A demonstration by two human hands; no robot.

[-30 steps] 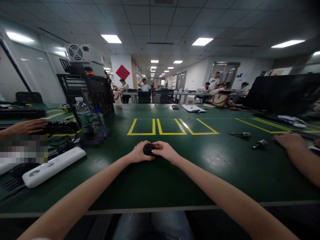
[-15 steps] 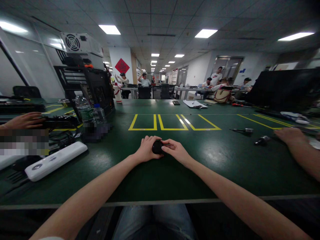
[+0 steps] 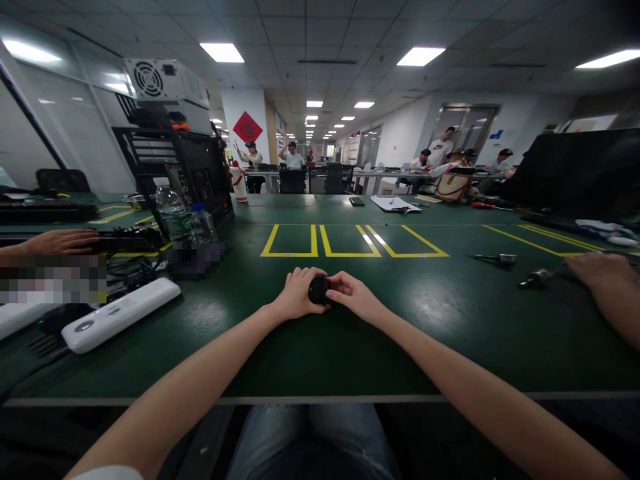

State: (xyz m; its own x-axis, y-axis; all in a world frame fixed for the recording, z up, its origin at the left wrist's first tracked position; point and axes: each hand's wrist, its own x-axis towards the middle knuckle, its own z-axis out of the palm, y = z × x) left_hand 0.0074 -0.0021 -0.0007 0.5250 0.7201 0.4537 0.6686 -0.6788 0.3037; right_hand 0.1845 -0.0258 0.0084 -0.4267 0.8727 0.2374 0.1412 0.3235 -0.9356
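A small round black object (image 3: 319, 290) rests at the middle of the green table (image 3: 320, 353), between my two hands; its exact kind is not clear. My left hand (image 3: 300, 293) is wrapped round its left side, thumb low and fingers over the far edge. From the right, my right hand (image 3: 353, 295) touches its edge with thumb and fingers pinched together. What lies between those right fingertips, apart from the object's rim, is hidden.
Yellow tape outlines (image 3: 295, 255) lie beyond my hands. On the left are a white power strip (image 3: 125, 313), plastic bottles (image 3: 173, 213) and a co-worker's hand (image 3: 65, 241). Dark metallic tools (image 3: 537, 278) and another person's hand (image 3: 600, 267) are on the right.
The camera view has shifted slightly. Both hands stay around the black object, and the right fingers have curled a little more at its edge.
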